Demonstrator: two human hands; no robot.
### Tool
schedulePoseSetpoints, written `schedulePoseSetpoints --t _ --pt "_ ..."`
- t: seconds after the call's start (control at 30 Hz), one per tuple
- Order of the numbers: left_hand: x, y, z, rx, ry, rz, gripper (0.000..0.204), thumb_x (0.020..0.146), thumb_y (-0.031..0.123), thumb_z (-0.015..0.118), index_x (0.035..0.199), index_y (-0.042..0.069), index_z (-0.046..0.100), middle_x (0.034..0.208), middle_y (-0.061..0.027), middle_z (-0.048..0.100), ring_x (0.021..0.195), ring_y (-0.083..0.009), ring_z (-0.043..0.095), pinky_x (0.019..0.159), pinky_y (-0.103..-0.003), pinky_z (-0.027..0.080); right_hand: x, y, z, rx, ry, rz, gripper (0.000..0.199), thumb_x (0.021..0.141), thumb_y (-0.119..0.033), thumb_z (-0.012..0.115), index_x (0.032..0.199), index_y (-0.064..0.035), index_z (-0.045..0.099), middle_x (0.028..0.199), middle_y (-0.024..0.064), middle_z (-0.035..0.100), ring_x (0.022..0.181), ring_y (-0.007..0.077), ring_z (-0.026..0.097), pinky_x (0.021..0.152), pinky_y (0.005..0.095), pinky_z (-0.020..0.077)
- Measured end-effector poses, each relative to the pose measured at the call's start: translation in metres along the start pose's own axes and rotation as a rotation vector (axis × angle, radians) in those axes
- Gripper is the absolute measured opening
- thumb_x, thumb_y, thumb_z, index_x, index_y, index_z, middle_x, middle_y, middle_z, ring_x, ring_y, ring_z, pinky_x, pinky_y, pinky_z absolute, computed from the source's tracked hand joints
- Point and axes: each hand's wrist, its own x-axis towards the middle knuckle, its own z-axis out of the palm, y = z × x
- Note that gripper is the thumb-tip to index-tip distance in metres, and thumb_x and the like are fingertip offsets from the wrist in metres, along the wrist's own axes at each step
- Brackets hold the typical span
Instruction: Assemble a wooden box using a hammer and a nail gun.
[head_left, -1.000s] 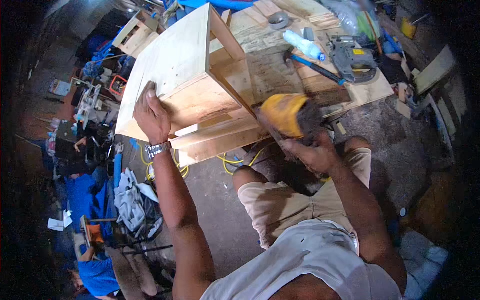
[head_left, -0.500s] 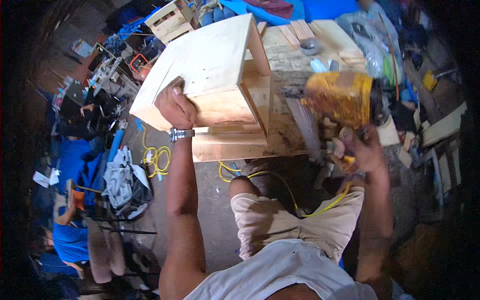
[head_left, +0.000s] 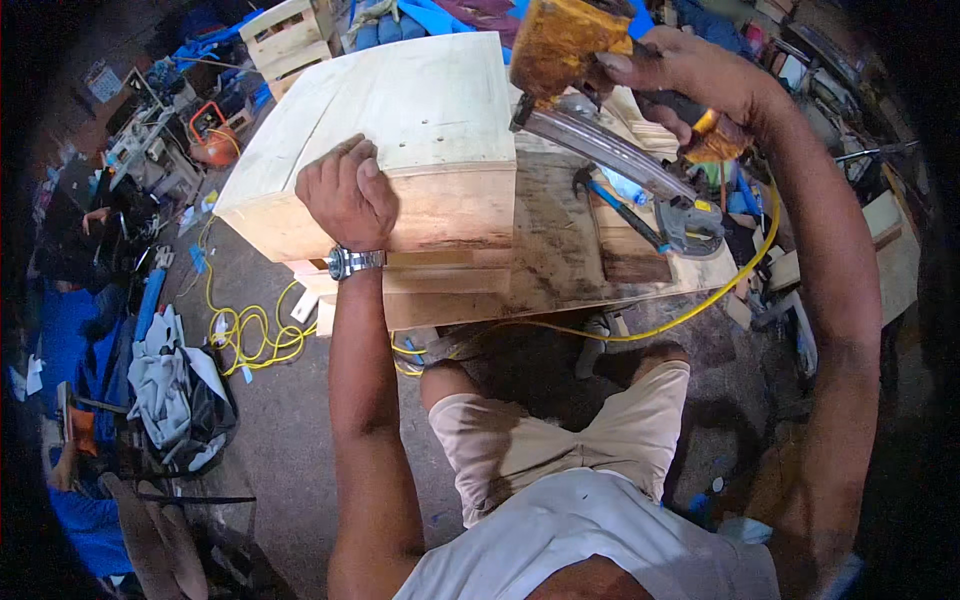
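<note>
A pale wooden box point(head_left: 430, 90) rests on the workbench point(head_left: 555, 255), with small dark holes in its top panel. My left hand point(head_left: 350, 195), with a metal watch on the wrist, is closed over the box's near top edge, fingers curled on the panel. In my right hand point(head_left: 710, 75) is a worn yellow nail gun point(head_left: 570, 45), gripped by its handle. It is raised beside the box's right end, its long magazine slanting down to the right. Where its nose is relative to the panel, I cannot tell.
A hammer point(head_left: 628, 215) with a blue-and-black handle lies on the bench, right of the box. The yellow air hose point(head_left: 745, 285) hangs in a loop by my right arm and coils on the floor. A slatted wooden crate point(head_left: 285, 40) stands behind. Another person's blue clothing point(head_left: 85, 520) shows at the lower left.
My right hand has lifted the nail gun up and away from me, from low on the right to beside the box top. My left hand stays on the box; the hammer now shows.
</note>
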Motion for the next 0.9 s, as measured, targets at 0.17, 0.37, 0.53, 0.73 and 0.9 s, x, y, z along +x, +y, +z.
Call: schedulePoseSetpoints --t 0.17,0.37,0.53,0.73,0.9 --pt "-0.003 -0.005 -0.004 0.011 0.000 -0.018 0.030 0.097 0.028 0.049 0.090 0.011 0.072 0.096 -0.0056 0.073 0.090 -0.0235 0.063 0.088 -0.041 0.041 0.019 -0.022 -0.015 -0.087 -0.074 0.176 0.052 0.091 -0.056 0.064 0.098 -0.0047 0.068 0.068 0.0073 0.061 0.060 0.0148 0.059 0.057 0.0329 0.0487" --pt "-0.002 -0.006 -0.001 -0.010 0.011 -0.014 0.029 0.097 0.027 0.049 0.090 0.011 0.072 0.098 -0.0050 0.073 0.090 -0.0236 0.063 0.089 -0.041 0.040 0.023 -0.069 -0.008 -0.416 -0.041 0.319 0.048 0.094 -0.053 0.063 0.093 -0.0062 0.072 0.068 0.0012 0.059 0.063 0.0146 0.054 0.063 0.0336 0.0431" --pt "-0.003 -0.006 -0.003 0.002 -0.004 -0.035 0.029 0.097 0.028 0.048 0.090 0.012 0.071 0.098 -0.0048 0.073 0.092 -0.0238 0.063 0.089 -0.041 0.040 0.038 -0.062 -0.013 -0.177 -0.250 0.328 0.047 0.096 -0.053 0.060 0.095 -0.0078 0.072 0.060 -0.0019 0.053 0.053 0.0102 0.048 0.052 0.0299 0.0388" --pt "-0.003 -0.003 -0.001 0.008 0.011 -0.023 0.038 0.101 0.029 0.042 0.088 0.010 0.072 0.096 -0.0060 0.074 0.089 -0.0249 0.064 0.091 -0.040 0.040 0.035 -0.072 -0.010 -0.109 -0.238 0.234 0.050 0.096 -0.055 0.059 0.101 -0.0080 0.073 0.060 -0.0022 0.054 0.051 0.0088 0.049 0.050 0.0282 0.0392" --pt "-0.003 -0.009 -0.003 -0.007 0.034 -0.024 0.038 0.101 0.029 0.042 0.090 0.010 0.073 0.097 -0.0057 0.074 0.089 -0.0248 0.064 0.091 -0.040 0.040 0.042 -0.081 -0.012 -0.176 -0.327 0.308 0.052 0.096 -0.057 0.057 0.101 -0.0081 0.073 0.063 -0.0008 0.057 0.054 0.0097 0.052 0.052 0.0304 0.0436"
